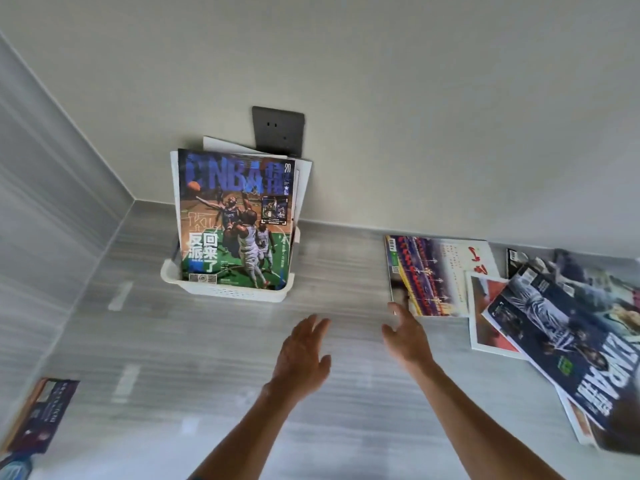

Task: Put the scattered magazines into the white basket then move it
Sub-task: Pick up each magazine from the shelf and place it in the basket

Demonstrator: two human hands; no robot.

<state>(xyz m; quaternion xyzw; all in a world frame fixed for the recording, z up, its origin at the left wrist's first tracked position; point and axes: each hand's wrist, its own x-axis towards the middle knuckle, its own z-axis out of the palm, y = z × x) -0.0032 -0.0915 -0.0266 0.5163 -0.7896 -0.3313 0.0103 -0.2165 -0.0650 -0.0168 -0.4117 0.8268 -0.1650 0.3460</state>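
Note:
A white basket (225, 292) stands on the grey floor against the wall. Upright in it is a basketball magazine (237, 216) with paler magazines behind it. To the right, several magazines lie scattered on the floor: one with a red and blue cover (429, 275), a red and white one (485, 313), and a dark one (571, 344) on top of others. My left hand (303, 355) hovers open over the floor in front of the basket, holding nothing. My right hand (407, 336) is open too, its fingertips at the near left corner of the red and blue magazine.
A dark wall socket (278, 130) sits just above the basket. Another magazine (43, 412) lies at the far left by the grey side wall. Bare grey floor (173, 358) stretches between basket and hands.

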